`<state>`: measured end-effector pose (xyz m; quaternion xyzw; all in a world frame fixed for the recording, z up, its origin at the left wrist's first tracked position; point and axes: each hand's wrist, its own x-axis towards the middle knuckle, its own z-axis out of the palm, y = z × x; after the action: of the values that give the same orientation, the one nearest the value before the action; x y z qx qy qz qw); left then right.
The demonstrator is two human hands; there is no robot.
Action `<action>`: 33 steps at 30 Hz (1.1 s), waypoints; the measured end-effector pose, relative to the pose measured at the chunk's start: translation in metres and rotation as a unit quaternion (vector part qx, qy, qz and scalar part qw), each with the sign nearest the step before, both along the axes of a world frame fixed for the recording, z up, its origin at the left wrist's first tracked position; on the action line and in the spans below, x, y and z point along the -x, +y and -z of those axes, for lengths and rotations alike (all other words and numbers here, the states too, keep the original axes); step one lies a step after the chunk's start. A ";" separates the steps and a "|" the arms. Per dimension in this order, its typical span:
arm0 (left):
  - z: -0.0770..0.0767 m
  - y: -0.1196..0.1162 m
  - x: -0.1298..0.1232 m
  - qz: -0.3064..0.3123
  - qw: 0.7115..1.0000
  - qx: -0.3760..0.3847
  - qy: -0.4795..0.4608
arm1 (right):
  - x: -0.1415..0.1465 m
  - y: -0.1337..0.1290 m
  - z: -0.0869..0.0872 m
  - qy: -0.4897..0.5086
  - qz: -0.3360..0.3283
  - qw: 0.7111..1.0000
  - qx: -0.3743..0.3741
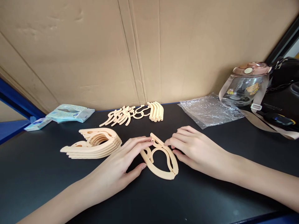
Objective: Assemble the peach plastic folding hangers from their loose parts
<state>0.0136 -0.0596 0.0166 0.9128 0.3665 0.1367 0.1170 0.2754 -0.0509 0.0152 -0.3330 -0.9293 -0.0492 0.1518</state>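
A cream plastic folding hanger (160,174) lies folded on the black tabletop, its curved hook tucked between its two arms. My left hand (126,161) rests against its left side, fingertips at the upper end and thumb lower down on the outer edge. On the other side, my right hand (193,149) has its fingers curled, with the index fingertip and thumb at the right arm. Just left of my left hand stands a neat stack of folded hangers (105,149), all facing the same way.
Loose hanger hooks (120,115) and a bundle of hanger arms (156,112) lie at the back. A clear plastic bag (207,110), a strapped water bottle (247,87) and a black bag (285,96) occupy the right. Tissue packs (70,112) lie back left, before a cardboard wall (93,46).
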 end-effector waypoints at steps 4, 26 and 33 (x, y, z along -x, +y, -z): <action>0.002 0.001 0.000 -0.007 1.000 -0.001 -0.010 | 0.001 -0.001 -0.002 0.003 -0.021 0.999 0.036; 0.004 -0.009 -0.003 0.021 0.997 0.068 -0.032 | 0.007 -0.015 -0.009 0.078 -0.159 0.954 0.242; 0.001 -0.009 -0.003 0.038 0.997 0.060 0.014 | 0.010 -0.013 -0.005 0.076 -0.159 0.953 0.245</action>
<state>0.0169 -0.0690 0.0155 0.9194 0.3403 0.0966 0.1716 0.2657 -0.0639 0.0198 -0.2109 -0.9394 0.2305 0.1410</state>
